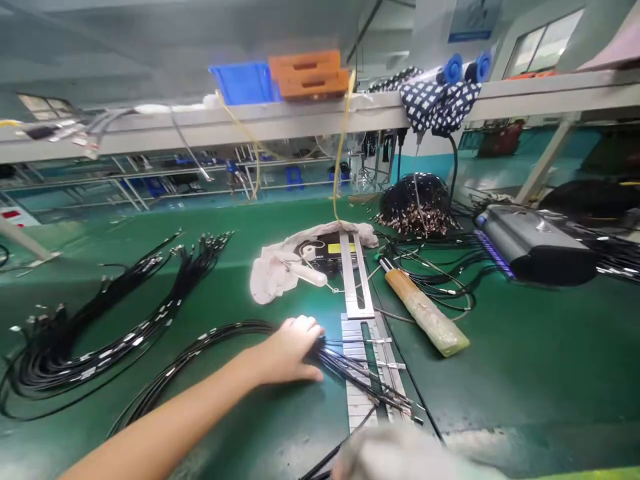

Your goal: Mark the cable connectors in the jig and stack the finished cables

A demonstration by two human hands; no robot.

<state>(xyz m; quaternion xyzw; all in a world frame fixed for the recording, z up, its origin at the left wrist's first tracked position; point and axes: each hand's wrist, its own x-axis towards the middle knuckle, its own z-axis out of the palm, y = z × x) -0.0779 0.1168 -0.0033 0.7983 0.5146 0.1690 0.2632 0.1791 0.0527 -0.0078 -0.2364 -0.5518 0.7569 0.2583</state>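
Note:
My left hand (pixel 295 350) is closed over a bundle of thin black cables (pixel 240 327), its thumb stretched along the near side. To the right of the hand, the cable ends (pixel 390 393) fan out across a slotted metal plate fixture (pixel 357 407). At the bottom edge, my right hand (pixel 395 457) is smeared by motion and looks pale grey. Black cable runs beside it, but its fingers do not show clearly. Beyond the plate stands a dark device with a yellow-green display (pixel 341 248), partly under a whitish cloth (pixel 270 273).
More black cable bundles (pixel 135 340) lie at left on the green table (pixel 220 217). A tool with a tape-wrapped handle (pixel 425 310) lies to the right. Behind it are a black-and-grey machine with violet light (pixel 537 243) and a cable heap (pixel 417 200). A rail (pixel 185 120) crosses above.

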